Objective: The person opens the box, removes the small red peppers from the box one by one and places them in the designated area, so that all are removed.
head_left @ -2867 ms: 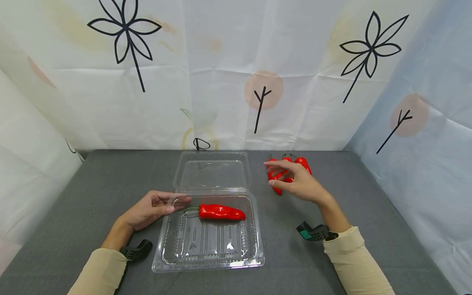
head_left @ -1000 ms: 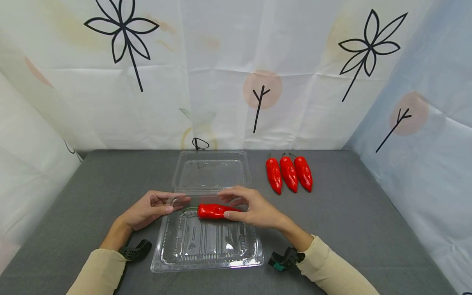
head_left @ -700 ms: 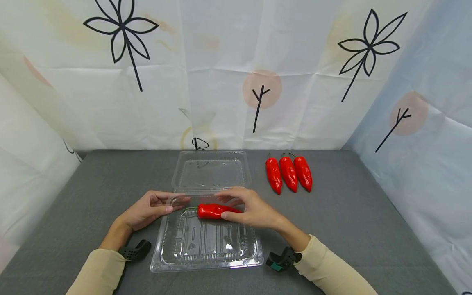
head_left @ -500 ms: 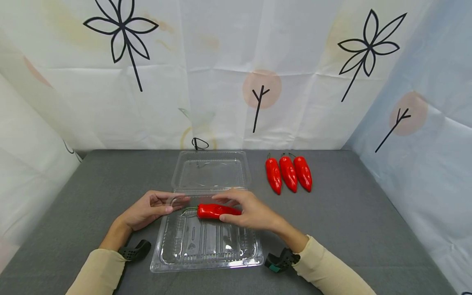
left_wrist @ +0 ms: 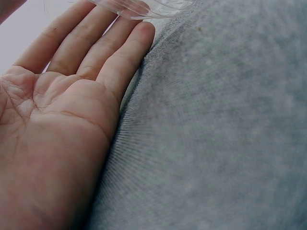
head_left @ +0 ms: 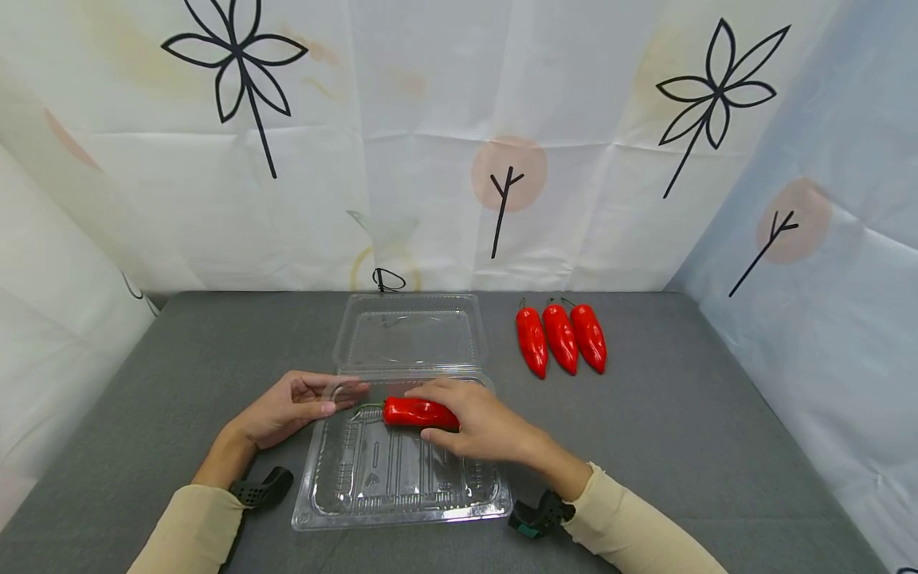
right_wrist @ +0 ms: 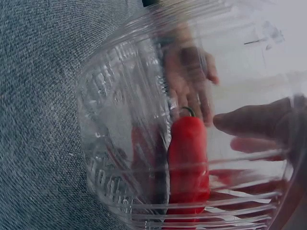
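Observation:
In the head view, a red chili pepper with a green stem lies crosswise in a clear plastic clamshell box, whose lid is folded back. My right hand is over the pepper's right end, thumb on the near side, fingers on the far side; its tip is hidden. Seen through the box wall in the right wrist view, a finger or thumb shows apart from the pepper. My left hand lies at the box's left rim; in the left wrist view its fingers are extended, tips at the plastic.
Three more red chili peppers lie side by side on the grey tabletop, right of the lid. A printed white cloth hangs behind, with another cloth along the right.
My right hand came from beside the three peppers to the one in the box, then shifted nearer, its thumb now at the pepper's front edge. My left hand stayed put.

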Available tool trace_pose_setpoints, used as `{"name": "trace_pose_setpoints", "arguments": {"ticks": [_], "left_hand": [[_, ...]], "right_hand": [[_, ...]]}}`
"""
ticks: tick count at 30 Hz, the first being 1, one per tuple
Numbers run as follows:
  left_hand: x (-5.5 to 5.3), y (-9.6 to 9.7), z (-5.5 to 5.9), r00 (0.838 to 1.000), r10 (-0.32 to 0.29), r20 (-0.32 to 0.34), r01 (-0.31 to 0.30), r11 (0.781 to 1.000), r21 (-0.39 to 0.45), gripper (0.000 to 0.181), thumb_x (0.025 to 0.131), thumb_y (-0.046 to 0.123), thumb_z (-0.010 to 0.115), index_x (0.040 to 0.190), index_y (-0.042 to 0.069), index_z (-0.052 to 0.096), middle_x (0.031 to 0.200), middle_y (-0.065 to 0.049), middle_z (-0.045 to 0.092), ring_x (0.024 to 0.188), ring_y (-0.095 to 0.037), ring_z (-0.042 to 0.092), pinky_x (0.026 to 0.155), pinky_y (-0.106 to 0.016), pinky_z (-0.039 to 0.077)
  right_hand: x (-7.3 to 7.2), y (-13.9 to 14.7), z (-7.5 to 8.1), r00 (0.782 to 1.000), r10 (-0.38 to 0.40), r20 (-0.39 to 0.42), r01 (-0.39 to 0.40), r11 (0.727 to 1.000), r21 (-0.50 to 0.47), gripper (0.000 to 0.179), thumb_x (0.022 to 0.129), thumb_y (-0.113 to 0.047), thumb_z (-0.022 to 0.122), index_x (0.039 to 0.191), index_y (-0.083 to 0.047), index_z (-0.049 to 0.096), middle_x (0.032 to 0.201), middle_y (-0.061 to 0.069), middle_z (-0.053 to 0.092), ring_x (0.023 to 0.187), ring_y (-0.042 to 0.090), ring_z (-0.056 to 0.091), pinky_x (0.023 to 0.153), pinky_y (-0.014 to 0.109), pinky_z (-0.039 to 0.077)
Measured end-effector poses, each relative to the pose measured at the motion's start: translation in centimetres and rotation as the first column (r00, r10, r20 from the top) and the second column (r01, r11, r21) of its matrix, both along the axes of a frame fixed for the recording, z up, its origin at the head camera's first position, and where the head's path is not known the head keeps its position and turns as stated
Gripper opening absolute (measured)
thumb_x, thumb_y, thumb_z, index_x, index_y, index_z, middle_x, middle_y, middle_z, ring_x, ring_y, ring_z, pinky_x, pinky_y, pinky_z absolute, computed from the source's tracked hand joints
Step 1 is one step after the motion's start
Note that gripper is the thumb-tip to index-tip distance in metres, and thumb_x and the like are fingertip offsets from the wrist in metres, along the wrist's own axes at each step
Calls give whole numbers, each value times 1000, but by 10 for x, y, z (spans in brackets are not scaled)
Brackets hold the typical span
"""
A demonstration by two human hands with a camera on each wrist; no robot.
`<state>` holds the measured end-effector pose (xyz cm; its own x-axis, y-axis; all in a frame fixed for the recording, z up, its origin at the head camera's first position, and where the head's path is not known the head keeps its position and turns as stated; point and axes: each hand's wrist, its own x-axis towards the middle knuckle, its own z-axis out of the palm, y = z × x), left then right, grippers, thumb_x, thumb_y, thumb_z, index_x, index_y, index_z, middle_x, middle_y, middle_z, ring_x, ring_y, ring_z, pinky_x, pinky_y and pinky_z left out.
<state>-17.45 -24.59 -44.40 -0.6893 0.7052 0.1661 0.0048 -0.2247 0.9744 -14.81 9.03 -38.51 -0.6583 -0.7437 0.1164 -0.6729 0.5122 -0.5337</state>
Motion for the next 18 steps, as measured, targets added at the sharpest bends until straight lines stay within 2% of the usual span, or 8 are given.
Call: {"name": "trace_pose_setpoints", "arguments": {"ticks": [5,13,18], "left_hand": [[0,-1,-1,1000,-3,-12,3,1000,5,44,99,-12,50,142,-19,43,143,-24,55,136,-26,52,112,-37,41],[0,-1,-1,1000,1,1,-1,1000,6,44,99,-12,51,142,-18,44,143,-25,54,136,-25,52,112,-37,40],[0,-1,-1,1000,-10,-5,10,1000,14,44,99,-12,51,142,-19,43,143,-26,53,137,-26,51,113,-37,40]], "right_hand": [[3,-1,-1,1000,-16,-18,17,998,66,55,95,-29,72,147,-21,54,143,0,58,126,19,57,103,47,48],[5,-1,-3,998,7,-70,-2,998,66,46,93,-23,74,138,-26,64,129,-2,63,113,15,59,88,36,50],[5,0,-4,995,39,-91,-31,996,86,44,93,-20,73,136,-25,66,130,-1,64,117,18,59,94,42,50]]}}
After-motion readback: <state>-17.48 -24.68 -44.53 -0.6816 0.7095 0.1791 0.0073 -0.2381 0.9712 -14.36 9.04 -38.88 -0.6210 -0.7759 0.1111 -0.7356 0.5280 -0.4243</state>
